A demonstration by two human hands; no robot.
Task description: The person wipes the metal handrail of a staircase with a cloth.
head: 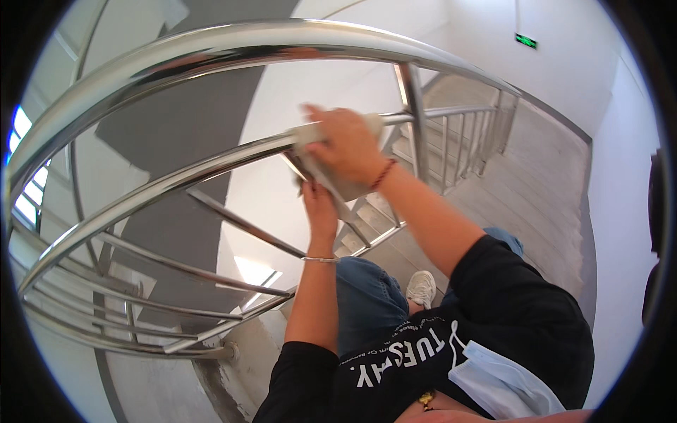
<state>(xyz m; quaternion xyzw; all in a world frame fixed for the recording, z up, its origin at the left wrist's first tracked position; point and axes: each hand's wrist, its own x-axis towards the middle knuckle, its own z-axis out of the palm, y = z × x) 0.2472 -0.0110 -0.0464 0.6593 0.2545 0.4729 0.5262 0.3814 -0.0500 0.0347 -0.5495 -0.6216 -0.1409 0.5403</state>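
A pale grey cloth (365, 182) is draped over the middle rail (232, 158) of a stainless-steel stair railing. My right hand (349, 145), slightly blurred, presses the cloth onto the rail from above, its thumb and fingers partly spread. Below the rail, my left hand (320, 214) has its fingers closed around a fold of the cloth beside a slanting steel baluster (296, 165). Part of that grip is hidden by the fingers and the cloth. Above both hands curves the thick top handrail (211, 50), which neither hand touches.
A steel post (415, 121) stands just right of my hands. Stairs (370, 214) descend beyond the railing to a grey landing (534, 174). My shoe (421, 288) is on the floor below. A face mask (500, 383) hangs at my chest. A green exit sign (526, 41) is on the far wall.
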